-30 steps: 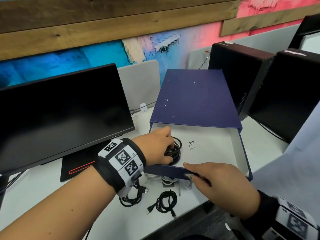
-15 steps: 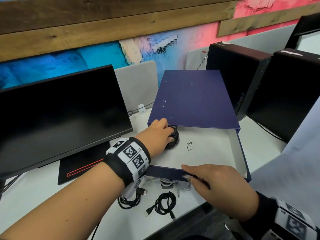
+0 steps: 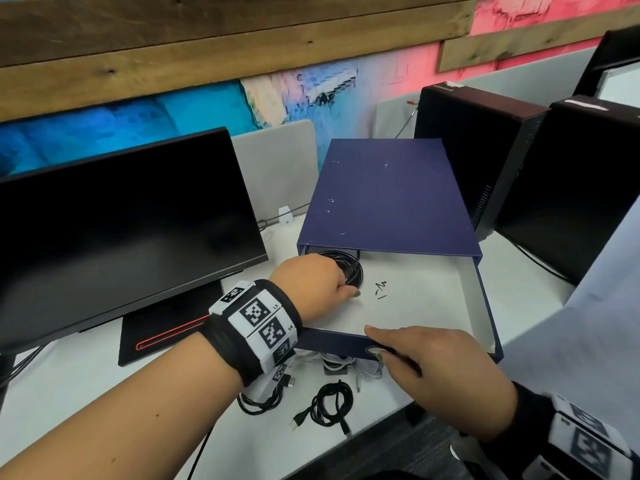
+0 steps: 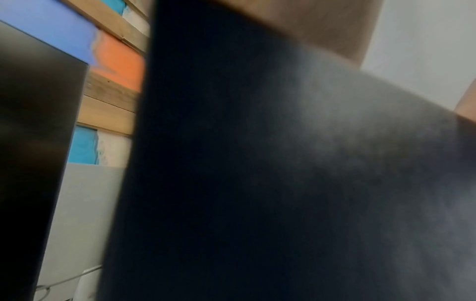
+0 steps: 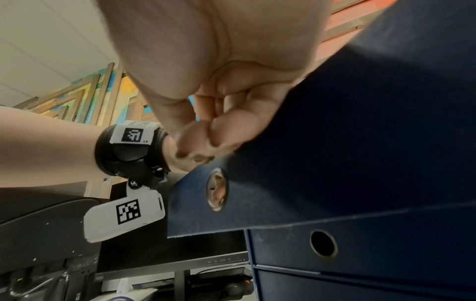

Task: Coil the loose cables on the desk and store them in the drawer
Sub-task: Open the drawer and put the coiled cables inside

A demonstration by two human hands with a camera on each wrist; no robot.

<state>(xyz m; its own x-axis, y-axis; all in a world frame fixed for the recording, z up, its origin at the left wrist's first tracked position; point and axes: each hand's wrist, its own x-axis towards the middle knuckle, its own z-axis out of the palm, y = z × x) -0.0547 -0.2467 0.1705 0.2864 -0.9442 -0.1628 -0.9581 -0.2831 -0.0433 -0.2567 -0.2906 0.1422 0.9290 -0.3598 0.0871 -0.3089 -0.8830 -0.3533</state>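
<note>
A dark blue drawer [image 3: 483,299] with a white floor is pulled out of its blue case [image 3: 388,195]. A black coiled cable [image 3: 348,266] lies in its back left corner, half under the case. My left hand [image 3: 313,282] is in the drawer with its fingers against the coil; the back of the hand hides whether they grip it. The left wrist view is dark and blurred. My right hand [image 3: 426,362] holds the drawer front [image 5: 335,142] by its top edge, beside the ring hole [image 5: 217,189]. On the desk lie another black coiled cable [image 3: 330,403], a black one [image 3: 259,400] and white cables [image 3: 343,363].
A black monitor [image 3: 121,220] stands on the left on a base with a red stripe [image 3: 166,337]. Two black computer towers [image 3: 467,161] stand right of the case. The desk's front edge [image 3: 381,420] runs just beyond the loose cables. More blue drawers [image 5: 360,254] lie below.
My left hand pushed the black coil to the drawer's back left corner, then drew back a little, so more of the coil shows. The right hand stayed on the drawer front.
</note>
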